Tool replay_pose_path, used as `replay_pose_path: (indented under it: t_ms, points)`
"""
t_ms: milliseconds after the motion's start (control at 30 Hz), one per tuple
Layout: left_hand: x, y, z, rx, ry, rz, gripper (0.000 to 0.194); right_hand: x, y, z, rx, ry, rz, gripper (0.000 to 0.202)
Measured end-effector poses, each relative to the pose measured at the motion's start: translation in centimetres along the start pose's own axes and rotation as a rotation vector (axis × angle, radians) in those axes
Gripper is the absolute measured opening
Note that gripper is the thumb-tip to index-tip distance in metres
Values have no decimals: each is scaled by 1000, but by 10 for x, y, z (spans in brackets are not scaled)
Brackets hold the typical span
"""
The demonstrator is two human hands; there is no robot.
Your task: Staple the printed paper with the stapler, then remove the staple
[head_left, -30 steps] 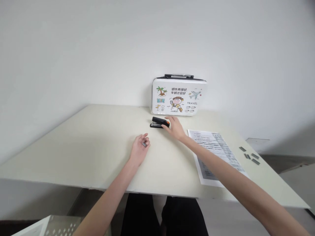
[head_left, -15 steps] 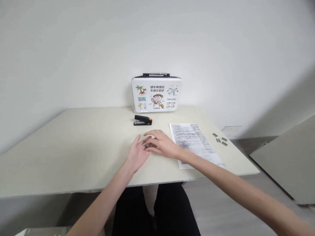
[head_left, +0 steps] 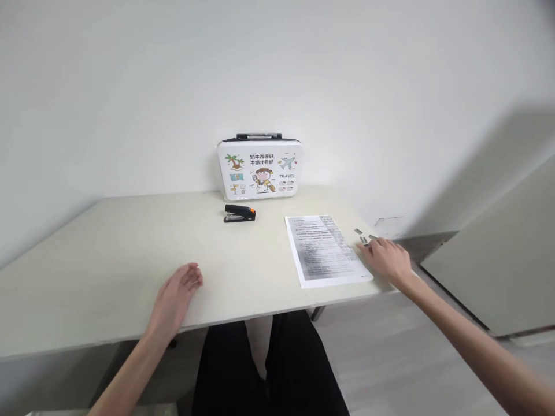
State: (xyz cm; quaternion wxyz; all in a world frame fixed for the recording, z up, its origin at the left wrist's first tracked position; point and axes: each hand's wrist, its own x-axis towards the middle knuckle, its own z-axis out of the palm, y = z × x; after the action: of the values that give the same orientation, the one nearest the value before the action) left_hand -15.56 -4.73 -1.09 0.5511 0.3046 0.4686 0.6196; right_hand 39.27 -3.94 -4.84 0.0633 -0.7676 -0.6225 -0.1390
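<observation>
My left hand point(head_left: 176, 296) rests low over the table's front left part, its fingers curled in toward the palm. Whatever the palm may hold is hidden. At the table's right edge my right hand point(head_left: 387, 259) reaches down with bent fingers, thumb and index fingertip close together among several small grey strips that look like staples point(head_left: 363, 240). Its fingertips partly cover the strips, so I cannot make out what is between them. Just left of that hand lies a printed sheet of paper point(head_left: 325, 251). A black stapler point(head_left: 240, 214) with an orange part stands farther back, touched by neither hand.
A white case point(head_left: 260, 167) with cartoon travel pictures and a black handle stands upright against the wall. The pale table point(head_left: 108, 260) ends at its front edge above my legs. To the right, beyond the table, stands a pale panel point(head_left: 494, 271).
My hands were together over the table's middle, with a small grey thing between them. They have parted: left hand toward the left, right hand over to the strips. The view has shifted slightly.
</observation>
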Motion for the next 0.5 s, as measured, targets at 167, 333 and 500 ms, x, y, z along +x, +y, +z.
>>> replay_pose_path:
  t_ms: [167,333,500]
  points:
    - [-2,1,-4,72,-34,57,28,3,-4,2,2,-128,167,55]
    - [-15,0,-21,525,-38,291,31,-10,-8,2,94,-106,273,58]
    - [-28,-4,-33,1198,-12,525,31,-35,-11,10,271,-9,294,46]
